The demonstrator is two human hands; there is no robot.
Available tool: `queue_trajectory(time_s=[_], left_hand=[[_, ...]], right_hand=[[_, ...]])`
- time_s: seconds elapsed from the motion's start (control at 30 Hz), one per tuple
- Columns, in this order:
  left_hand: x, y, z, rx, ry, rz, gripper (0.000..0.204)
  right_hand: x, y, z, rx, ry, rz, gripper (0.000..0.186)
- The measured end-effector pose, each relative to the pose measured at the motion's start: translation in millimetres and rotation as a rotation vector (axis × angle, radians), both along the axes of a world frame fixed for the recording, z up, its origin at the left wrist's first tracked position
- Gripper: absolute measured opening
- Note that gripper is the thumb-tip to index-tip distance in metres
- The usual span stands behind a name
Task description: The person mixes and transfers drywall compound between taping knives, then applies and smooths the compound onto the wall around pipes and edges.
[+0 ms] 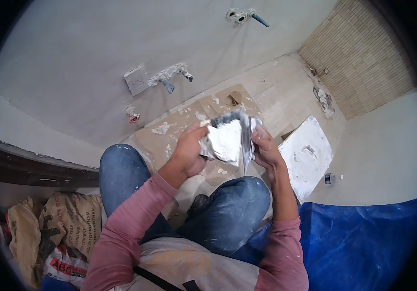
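Note:
My left hand (189,150) is closed on the edge of a flat metal putty blade (206,145), its thumb on top. Thick white putty (228,139) covers much of that blade. My right hand (266,148) grips a second putty blade (246,145), seen nearly edge-on and smeared with white. The two blades meet or almost meet over my knees; motion blurs their upper edges. To the right of my right hand lies a white-coated board (308,157) with a lump of putty on it.
Splattered brown cardboard (162,138) covers the floor ahead. Pipe stubs (169,85), a socket plate (136,80) and a red-handled valve (133,116) stick out of the left wall. Sacks (67,218) stand at lower left, a blue tarp (364,237) spreads at lower right. A small container (330,178) is near the board.

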State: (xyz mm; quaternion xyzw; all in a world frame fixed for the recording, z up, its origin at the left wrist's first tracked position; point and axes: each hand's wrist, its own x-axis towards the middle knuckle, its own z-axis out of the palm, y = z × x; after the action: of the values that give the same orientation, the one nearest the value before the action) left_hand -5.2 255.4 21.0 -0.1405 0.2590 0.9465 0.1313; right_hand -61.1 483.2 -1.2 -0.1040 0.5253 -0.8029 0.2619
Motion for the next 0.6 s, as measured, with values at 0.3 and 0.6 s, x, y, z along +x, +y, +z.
queue_trajectory(time_s=[0.3, 0.6], left_hand=[[-20.2, -56.6, 16.9, -0.235, 0.095, -0.017, 0.021], [-19.8, -83.1, 33.1, -0.383, 0.107, -0.247, 0.024]], right_hand=[[2.6, 40.8, 25.3, 0.394, 0.479, -0.507, 0.033], [13.8, -37.7, 142.3, 0.818, 1.786, 0.095, 0.039]])
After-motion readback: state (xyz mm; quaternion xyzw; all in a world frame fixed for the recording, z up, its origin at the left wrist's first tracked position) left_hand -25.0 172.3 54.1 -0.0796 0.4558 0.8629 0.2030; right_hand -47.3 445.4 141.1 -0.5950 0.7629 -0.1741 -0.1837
